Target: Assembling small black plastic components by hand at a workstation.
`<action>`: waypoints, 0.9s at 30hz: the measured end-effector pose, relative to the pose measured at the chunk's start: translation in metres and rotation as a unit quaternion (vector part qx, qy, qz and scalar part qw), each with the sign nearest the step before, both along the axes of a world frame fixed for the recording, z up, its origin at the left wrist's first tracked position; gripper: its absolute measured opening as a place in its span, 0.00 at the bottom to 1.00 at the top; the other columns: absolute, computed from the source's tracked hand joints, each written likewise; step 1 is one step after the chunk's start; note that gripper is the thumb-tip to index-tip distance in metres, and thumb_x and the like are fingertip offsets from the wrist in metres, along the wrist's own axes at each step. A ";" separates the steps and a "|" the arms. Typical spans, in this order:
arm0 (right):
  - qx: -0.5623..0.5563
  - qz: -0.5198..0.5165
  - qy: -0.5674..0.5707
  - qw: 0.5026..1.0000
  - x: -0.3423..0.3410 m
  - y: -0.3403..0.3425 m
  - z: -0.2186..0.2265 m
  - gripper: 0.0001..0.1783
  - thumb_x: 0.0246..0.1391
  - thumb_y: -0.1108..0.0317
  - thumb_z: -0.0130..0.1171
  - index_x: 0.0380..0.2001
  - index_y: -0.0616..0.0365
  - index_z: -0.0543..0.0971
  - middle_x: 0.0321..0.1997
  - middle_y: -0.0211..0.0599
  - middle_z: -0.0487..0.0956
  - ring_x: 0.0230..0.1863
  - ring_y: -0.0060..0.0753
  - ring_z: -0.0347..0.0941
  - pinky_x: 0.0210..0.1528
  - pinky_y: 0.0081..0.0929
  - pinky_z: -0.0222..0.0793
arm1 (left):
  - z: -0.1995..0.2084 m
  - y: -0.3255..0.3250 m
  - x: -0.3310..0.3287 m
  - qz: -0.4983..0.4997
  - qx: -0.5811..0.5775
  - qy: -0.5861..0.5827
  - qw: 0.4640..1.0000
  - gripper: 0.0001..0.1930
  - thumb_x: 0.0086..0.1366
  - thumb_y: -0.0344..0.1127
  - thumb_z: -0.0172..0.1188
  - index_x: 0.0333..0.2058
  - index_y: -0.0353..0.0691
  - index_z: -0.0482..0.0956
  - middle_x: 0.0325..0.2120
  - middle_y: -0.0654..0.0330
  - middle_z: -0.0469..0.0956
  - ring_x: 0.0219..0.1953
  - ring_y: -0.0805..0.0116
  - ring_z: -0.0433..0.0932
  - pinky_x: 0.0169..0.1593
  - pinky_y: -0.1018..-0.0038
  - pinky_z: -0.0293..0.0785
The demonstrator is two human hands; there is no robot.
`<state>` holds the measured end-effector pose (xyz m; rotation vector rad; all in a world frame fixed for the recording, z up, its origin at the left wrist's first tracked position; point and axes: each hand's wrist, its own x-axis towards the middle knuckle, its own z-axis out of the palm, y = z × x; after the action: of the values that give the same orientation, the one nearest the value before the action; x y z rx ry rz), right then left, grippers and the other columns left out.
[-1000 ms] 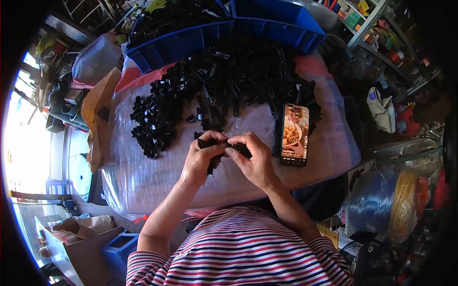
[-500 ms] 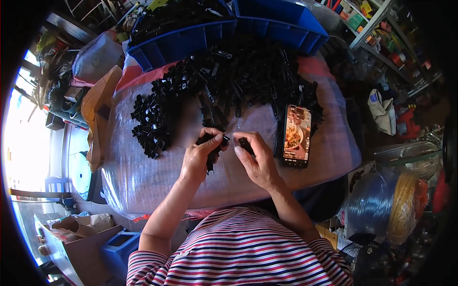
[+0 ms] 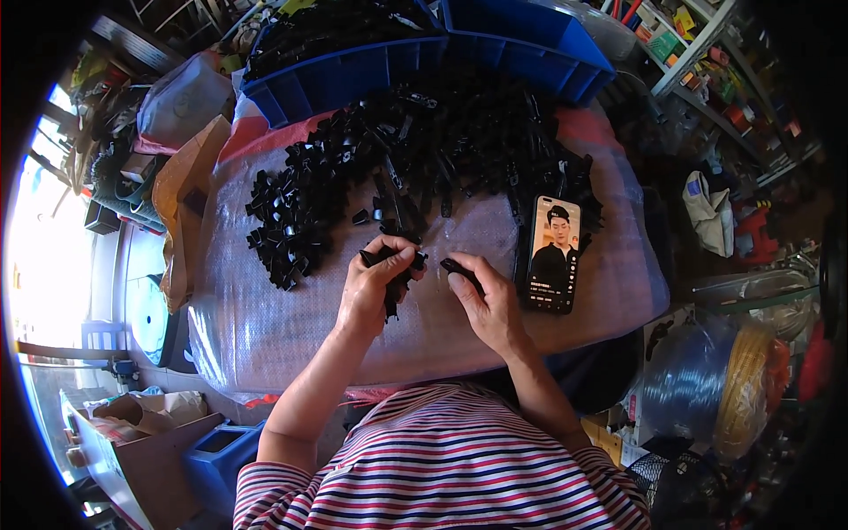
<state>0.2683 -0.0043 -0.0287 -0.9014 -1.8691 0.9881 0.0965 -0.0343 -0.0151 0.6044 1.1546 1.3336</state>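
Close to the middle of the white woven covering (image 3: 265,336), my left hand (image 3: 375,281) is closed around several black plastic parts (image 3: 391,306), whose ends stick out above and below the fingers. A short way to its right, my right hand (image 3: 484,300) pinches a small dark piece (image 3: 459,268) between thumb and fingers; its exact kind cannot be made out. The hands are apart. Just beyond them spreads a big heap of long black plastic parts (image 3: 459,132). To the left lies a pile of short, shiny black clips (image 3: 296,208).
A phone (image 3: 554,256) with a lit screen stands on the right against the black parts. Two blue bins (image 3: 353,75) sit at the far edge, the left one full of black parts. On the right are a shelf rack (image 3: 698,49) and wrapped coils (image 3: 693,380).
My right hand has moved slightly right and down, away from the left hand. A couple of small black pieces now lie just beyond my left hand. The phone's picture has changed.
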 end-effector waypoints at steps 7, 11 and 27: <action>-0.055 -0.002 -0.031 0.998 -0.001 -0.003 -0.001 0.13 0.53 0.69 0.53 0.42 0.61 0.71 0.35 0.43 0.77 0.36 0.37 0.75 0.37 0.24 0.68 | -0.001 -0.002 -0.002 0.007 -0.002 -0.011 1.000 0.07 0.57 0.36 0.58 0.31 0.40 0.73 0.23 0.63 0.76 0.23 0.80 0.72 0.22 0.85 0.61; -0.050 0.007 0.019 0.999 0.000 -0.003 0.003 0.15 0.54 0.67 0.52 0.43 0.63 0.72 0.39 0.39 0.77 0.39 0.25 0.72 0.41 0.20 0.66 | -0.003 0.000 -0.001 0.023 -0.001 0.027 0.999 0.08 0.57 0.35 0.57 0.32 0.39 0.71 0.23 0.60 0.76 0.24 0.77 0.73 0.20 0.86 0.61; -0.079 0.007 -0.022 0.997 -0.003 -0.009 0.010 0.11 0.55 0.63 0.52 0.31 0.62 0.72 0.17 0.26 0.66 0.21 0.16 0.59 0.23 0.16 0.57 | -0.001 -0.005 0.009 0.015 -0.001 0.053 0.998 0.05 0.56 0.33 0.58 0.29 0.40 0.74 0.18 0.66 0.73 0.18 0.84 0.65 0.21 0.86 0.58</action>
<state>0.2656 -0.0133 -0.0185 -1.0117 -1.8555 1.1466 0.1055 -0.0389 -0.0157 0.6658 1.2556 1.3383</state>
